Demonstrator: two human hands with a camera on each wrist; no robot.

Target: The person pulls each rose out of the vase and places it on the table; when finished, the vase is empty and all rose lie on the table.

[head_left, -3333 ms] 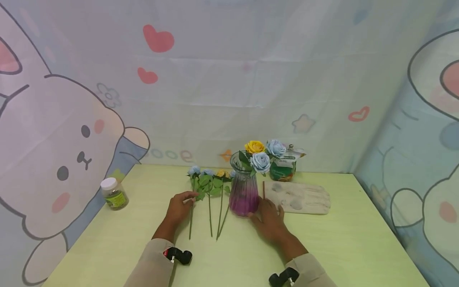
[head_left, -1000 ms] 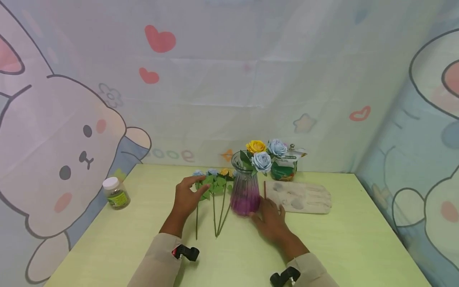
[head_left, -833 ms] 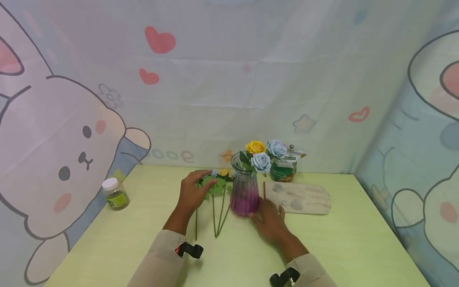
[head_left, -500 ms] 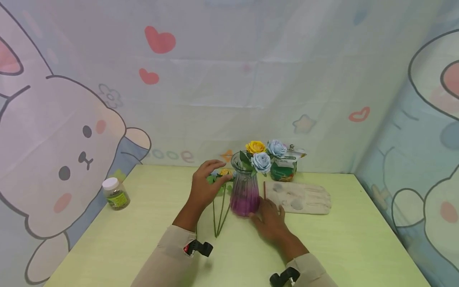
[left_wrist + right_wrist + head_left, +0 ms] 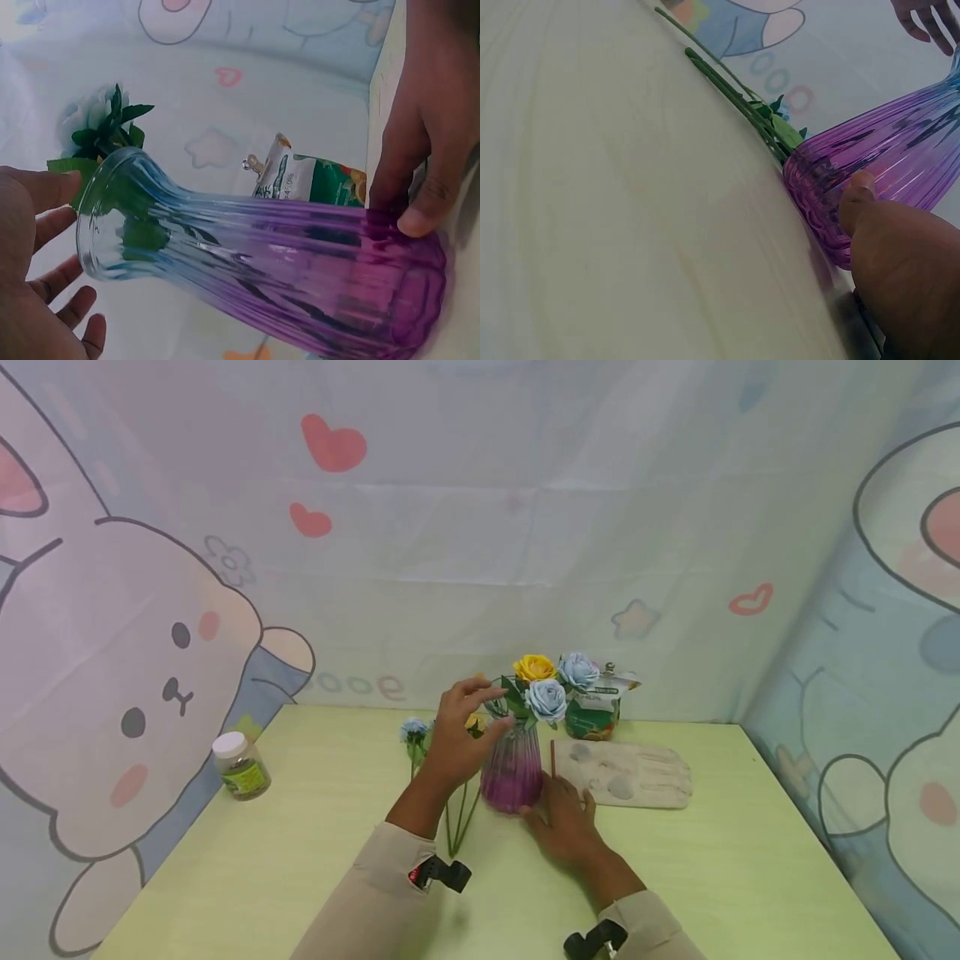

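A glass vase (image 5: 512,777), purple below and clear bluish above, stands upright on the table. A yellow rose (image 5: 535,667) and two pale blue roses (image 5: 546,700) lean out of its mouth to the right. My right hand (image 5: 566,822) holds the vase's base, thumb in front, as the right wrist view also shows. My left hand (image 5: 459,747) is raised at the vase's mouth, fingers spread and nothing in them. In the left wrist view its fingertips (image 5: 69,180) come right to the glass rim and a leaf. Several loose roses (image 5: 414,729) lie behind my left hand, partly hidden.
Green stems (image 5: 453,827) of the loose roses point toward me. A white-lidded jar (image 5: 242,766) stands at the far left. Right of the vase lie folded whitish gloves (image 5: 630,774), with a clipped green-and-white pouch (image 5: 594,710) behind. A printed cloth backdrop (image 5: 420,543) rises beyond the table.
My left hand has left the loose roses and moved right and up to the vase's mouth, its fingers spreading. The right hand has stayed at the vase's base.
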